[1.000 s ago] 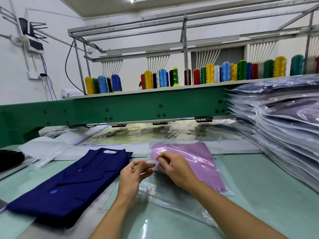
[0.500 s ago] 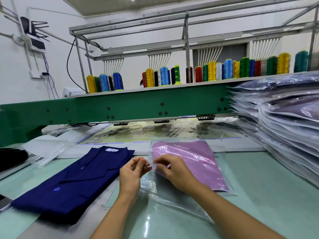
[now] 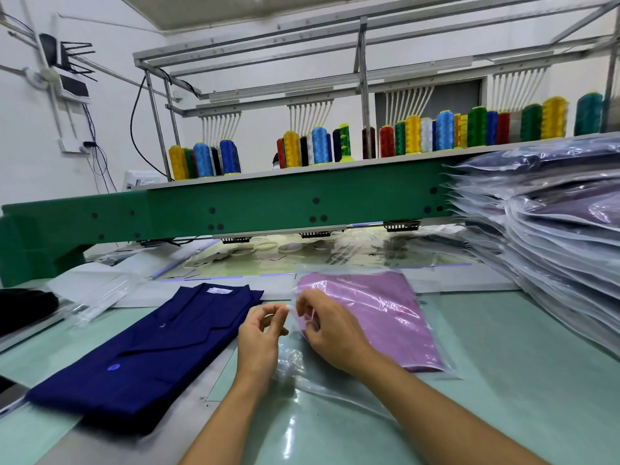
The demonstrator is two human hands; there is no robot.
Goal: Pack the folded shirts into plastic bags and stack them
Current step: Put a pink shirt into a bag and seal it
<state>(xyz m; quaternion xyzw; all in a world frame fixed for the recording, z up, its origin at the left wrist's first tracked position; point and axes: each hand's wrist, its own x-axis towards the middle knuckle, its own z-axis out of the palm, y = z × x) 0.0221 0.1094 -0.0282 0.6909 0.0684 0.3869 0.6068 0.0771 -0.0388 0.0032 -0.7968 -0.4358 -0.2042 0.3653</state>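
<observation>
My left hand and right hand are curled, each pinching the edge of the clear plastic bag — the pink shirt lies inside it, at 1 o'clock from them. The navy shirt lies at 9 o'clock, the stack of bagged shirts at 2.

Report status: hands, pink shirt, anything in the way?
Left hand and right hand both pinching the plastic bag at its left edge. Pink shirt inside, lying flat. Navy shirt alongside, unbagged; nothing between bag and stack.
</observation>
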